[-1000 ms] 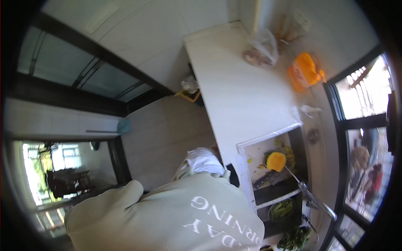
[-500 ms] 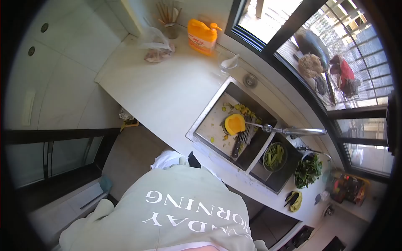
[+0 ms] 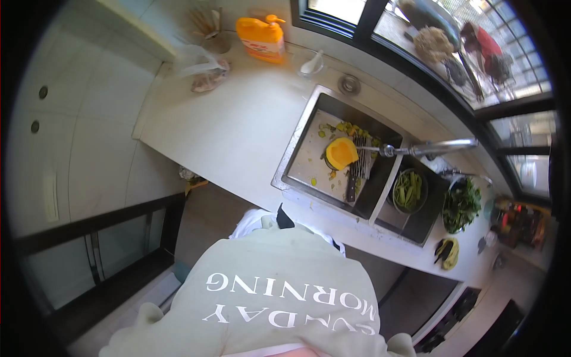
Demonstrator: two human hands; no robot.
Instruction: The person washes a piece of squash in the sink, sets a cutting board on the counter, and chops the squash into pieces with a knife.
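Note:
Neither of my hands shows; only my green sleeves are seen, the left and the right at the lower edge. In the large sink basin sits a piece of orange-yellow pumpkin, its cut face up. Beside it lies a tool with a black handle, its other end hard to make out against slatted metal. Green and yellow peel scraps are strewn over the basin floor. The smaller basin holds a round bowl of cut green vegetables.
A chrome faucet reaches over the sink. Leafy greens and a yellow-and-black item lie right of it. On the counter stand an orange pump bottle, a clear bowl with a white spoon and a plastic bag.
My view has turned and shifted, so the sink and counter sit further right and the window higher. The pumpkin and the other things appear unmoved. My hands are out of sight in both frames.

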